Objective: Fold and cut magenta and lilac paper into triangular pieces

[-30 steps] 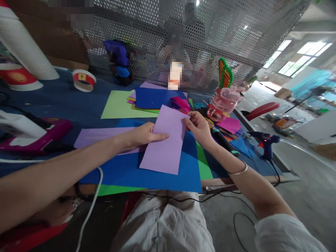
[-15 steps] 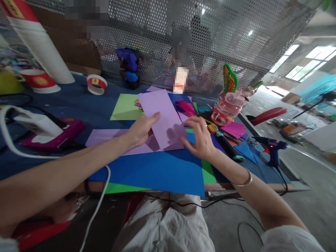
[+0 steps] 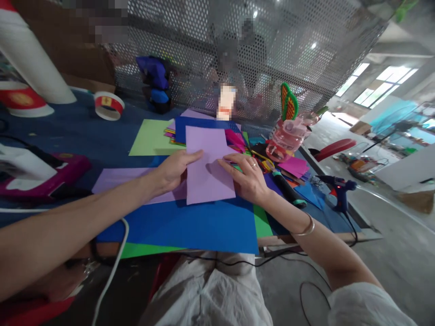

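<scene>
Two hands are laid on one lilac paper sheet (image 3: 207,167) at the middle of the table (image 3: 78,133). By the left hand (image 3: 173,171) the sheet's left edge is pinched, with the thumb stretched flat across the top surface and the other fingers hidden beneath or beside the paper. The right hand (image 3: 246,176) is spread open and pressed palm-down on the sheet's right edge, fingers pointing towards the left hand; one ring is worn on a finger and one thin metal bangle (image 3: 305,228) on the wrist.

The lilac sheet is a matte, smooth rectangle, longer than wide, lying flat between the two hands. It rests partly on a large blue sheet (image 3: 197,224), also flat and matte, under which two green sheet edges can be counted, one at the near left and one at the right. A second lilac sheet (image 3: 122,181) lies under the left wrist, touching the first.

Farther back, one pale green sheet (image 3: 149,138) and one dark blue sheet (image 3: 200,124) top a stack of mixed coloured papers. To the right, one clear pink plastic bottle (image 3: 288,136) lies tilted, and one blue glue gun (image 3: 338,190) with a black cord stands near the table's edge. One red-and-white tape roll (image 3: 108,105) sits at the back left. A perforated metal screen (image 3: 278,50) stands behind the table.
</scene>
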A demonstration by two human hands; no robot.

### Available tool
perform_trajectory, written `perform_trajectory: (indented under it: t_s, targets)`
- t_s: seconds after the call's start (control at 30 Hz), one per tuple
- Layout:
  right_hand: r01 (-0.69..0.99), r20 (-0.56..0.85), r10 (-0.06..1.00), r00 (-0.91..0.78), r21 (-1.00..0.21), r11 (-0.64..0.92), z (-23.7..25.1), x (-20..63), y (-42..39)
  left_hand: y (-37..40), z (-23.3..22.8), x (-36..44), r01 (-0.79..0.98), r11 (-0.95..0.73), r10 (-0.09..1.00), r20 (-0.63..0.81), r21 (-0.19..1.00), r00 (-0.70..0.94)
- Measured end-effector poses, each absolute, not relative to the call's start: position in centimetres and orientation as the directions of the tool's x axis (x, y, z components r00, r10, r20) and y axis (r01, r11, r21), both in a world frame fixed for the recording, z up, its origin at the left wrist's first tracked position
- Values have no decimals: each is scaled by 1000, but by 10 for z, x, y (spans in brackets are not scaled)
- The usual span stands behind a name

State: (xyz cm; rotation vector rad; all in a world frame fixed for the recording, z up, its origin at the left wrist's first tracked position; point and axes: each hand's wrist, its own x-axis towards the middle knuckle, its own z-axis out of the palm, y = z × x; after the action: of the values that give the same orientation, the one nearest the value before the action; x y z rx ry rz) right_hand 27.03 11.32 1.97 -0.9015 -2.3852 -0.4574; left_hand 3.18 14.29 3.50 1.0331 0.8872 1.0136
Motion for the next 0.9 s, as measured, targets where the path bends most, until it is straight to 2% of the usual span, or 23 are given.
perform_trajectory:
  t_s: [0.1, 0.27, 0.4, 0.57, 0.7, 0.77, 0.9]
  targets:
    - [692, 664, 457, -592, 127, 711, 18, 271, 117, 144, 34, 29, -190, 173, 934, -99, 967, 344]
    - [725, 750, 418, -513, 119, 678, 19, 267, 114, 147, 32, 26, -170, 69, 926, 0, 983, 376]
    - [759, 827, 380, -414, 82, 646, 22, 267, 116, 147, 32, 23, -129, 113, 898, -46, 985, 438]
    - [777, 780, 462, -423, 49, 628, 26, 278, 120, 144, 41, 17, 29, 139, 818, -131, 990, 560]
    - [690, 688, 444, -574, 114, 715, 26, 288, 113, 157, 53, 6, 242, -20, 805, -128, 970, 580]
    - [600, 656, 351, -668, 197, 775, 25, 287, 105, 170, 57, -3, 324, -99, 796, -121, 941, 593]
    - [351, 558, 26, -829, 483, 802, 25, 270, 89, 192, 59, -21, 422, -325, 768, -24, 846, 640]
